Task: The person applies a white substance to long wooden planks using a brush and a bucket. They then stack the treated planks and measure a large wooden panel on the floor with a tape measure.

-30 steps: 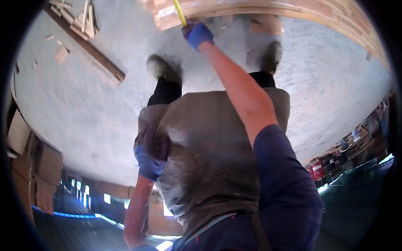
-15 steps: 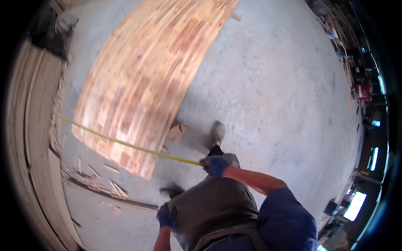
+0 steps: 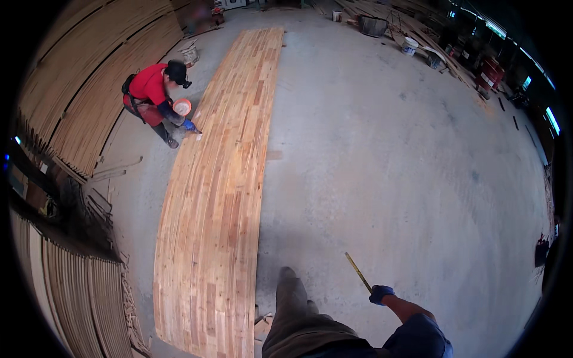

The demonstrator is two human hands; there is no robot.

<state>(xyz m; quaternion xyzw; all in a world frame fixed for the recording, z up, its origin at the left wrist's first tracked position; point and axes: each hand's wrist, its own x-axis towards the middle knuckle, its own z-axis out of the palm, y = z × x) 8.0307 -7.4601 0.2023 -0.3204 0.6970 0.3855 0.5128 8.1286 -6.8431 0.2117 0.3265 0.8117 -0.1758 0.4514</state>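
My right hand (image 3: 381,294), in a blue glove, is closed around the lower end of a narrow yellow measuring strip (image 3: 358,272) with dark marks. The strip points up and to the left over the grey floor, touching nothing else that I can see. Left of my legs lies a long wooden panel (image 3: 218,197) made of many light and reddish strips glued side by side. My left hand is out of view.
A person in red (image 3: 149,86) bends at the panel's far left edge, one gloved hand on it, beside an orange-rimmed bucket (image 3: 182,107). Stacked boards (image 3: 77,292) line the left. Buckets (image 3: 410,46) and a red drum (image 3: 489,73) stand at far right.
My view has lifted and shows the whole panel. The yellow strip stretched left across the panel; now it looks much shorter, over the floor at right. My left hand has left view.
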